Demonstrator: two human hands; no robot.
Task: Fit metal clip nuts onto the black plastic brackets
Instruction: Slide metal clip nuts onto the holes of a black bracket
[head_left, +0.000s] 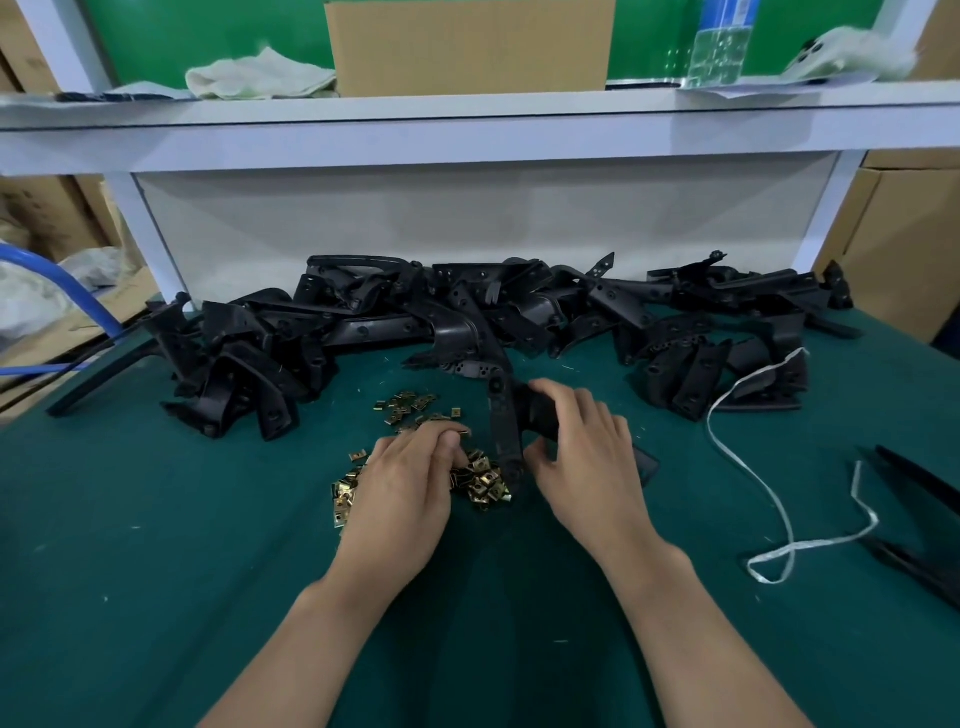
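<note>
A bracket is gripped by the right hand just right of the clip nuts, kept near for fitting; the left hand is curled over them (seemingly pinching one).

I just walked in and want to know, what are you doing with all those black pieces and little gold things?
The right hand grips one black bracket over the green table. The left hand digs into the heap of gold clip nuts, fingers curled; whether it has one yet is unclear. A big pile of brackets waits behind.
</note>
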